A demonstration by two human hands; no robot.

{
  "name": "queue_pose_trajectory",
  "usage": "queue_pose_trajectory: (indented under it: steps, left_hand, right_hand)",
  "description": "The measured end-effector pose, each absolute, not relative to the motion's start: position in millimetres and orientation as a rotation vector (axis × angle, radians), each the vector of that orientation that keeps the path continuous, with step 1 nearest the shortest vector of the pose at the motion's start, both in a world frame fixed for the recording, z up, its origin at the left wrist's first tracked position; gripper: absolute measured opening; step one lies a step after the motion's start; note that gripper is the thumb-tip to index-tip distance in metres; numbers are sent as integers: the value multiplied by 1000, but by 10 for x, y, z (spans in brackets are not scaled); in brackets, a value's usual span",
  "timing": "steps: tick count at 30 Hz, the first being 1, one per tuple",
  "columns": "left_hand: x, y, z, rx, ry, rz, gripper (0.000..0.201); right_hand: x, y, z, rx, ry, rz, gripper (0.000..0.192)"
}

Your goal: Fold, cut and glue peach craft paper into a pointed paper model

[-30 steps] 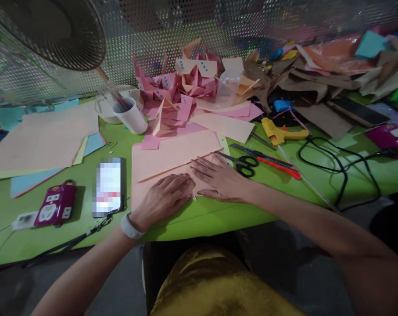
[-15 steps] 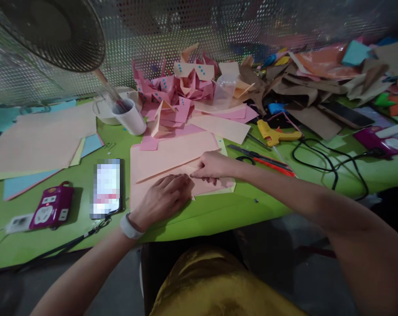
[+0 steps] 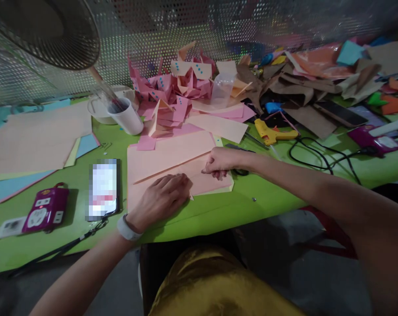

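Observation:
A peach paper sheet (image 3: 166, 156), folded along a slanted crease, lies on the green table (image 3: 218, 210) in front of me. My left hand (image 3: 161, 199) lies flat on its near left part, holding it down. My right hand (image 3: 221, 161) is curled into a loose fist, fingertips pressing on the crease near the sheet's right end. Black scissors (image 3: 240, 171) lie just beyond that hand, mostly hidden by it.
A phone (image 3: 102, 188) and a purple power strip (image 3: 45, 210) lie to the left. A white cup (image 3: 126, 116), a pile of pink folded papers (image 3: 172, 96), a yellow glue gun (image 3: 271, 134), black cables (image 3: 320, 153) and brown paper scraps (image 3: 310, 87) crowd the back and right. A fan (image 3: 44, 30) hangs top left.
My right hand went from lying flat to a curled fist and slid right along the crease. My left hand stayed put on the sheet.

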State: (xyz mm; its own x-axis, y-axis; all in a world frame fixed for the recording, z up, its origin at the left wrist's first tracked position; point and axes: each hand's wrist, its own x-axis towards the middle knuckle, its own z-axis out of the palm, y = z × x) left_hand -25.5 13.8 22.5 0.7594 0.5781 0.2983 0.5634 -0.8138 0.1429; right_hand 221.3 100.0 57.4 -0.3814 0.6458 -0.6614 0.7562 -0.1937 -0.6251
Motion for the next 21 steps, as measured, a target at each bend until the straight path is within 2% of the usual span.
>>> queue_pose_trajectory:
  steps: [5,10,13,16,18,21]
  left_hand:
    - [-241,134,241,2910,946,503,29]
    - [-258,130,218,2894,953,476,33]
    - [-293,149,289,2784,938,439,33]
    - [-288,248,471,2509,1077,468,32]
    - [-227,365,606,2207,1376,465,35]
    - [-66,562,705,1696,1335,38,49]
  right_hand:
    - [2347,1009,669,1707,1939,-1627,22]
    - [2160,1009,637,1634,2004,-1560,37]
    - [2080,1038,570,1600,2014,-1508,39]
    - [2072,1070,519,1591,2007,-1517,40]
    - [2079,1086,492,1602,1998,-1516,40]
    - [2079,1095,464,1616,1986,-1508,39]
